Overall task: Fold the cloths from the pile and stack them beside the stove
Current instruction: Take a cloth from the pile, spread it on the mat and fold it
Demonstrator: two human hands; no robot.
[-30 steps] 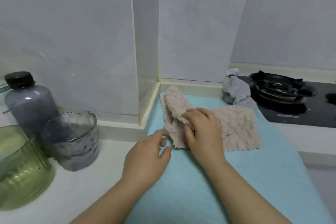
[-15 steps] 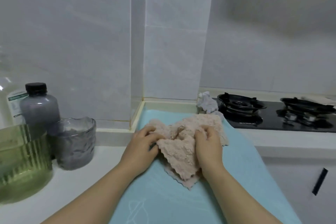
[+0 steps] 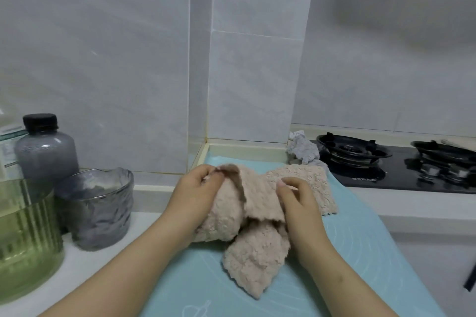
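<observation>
Both bare forearms reach in from below and converge on the cloth [image 3: 257, 255]. The left hand [image 3: 197, 189] sits at the cloth's far left corner, fingers curled, pinching its raised edge between thumb and fingertips. The right hand [image 3: 300, 204] lies on the cloth's right side, knuckles up, fingers bent and gripping a fold

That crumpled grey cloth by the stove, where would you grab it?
Probably pinch the grey cloth by its raised, bunched top from above, coming from the blue mat side: it sits in a heap, with the burner close on its right and the wall behind.
</observation>
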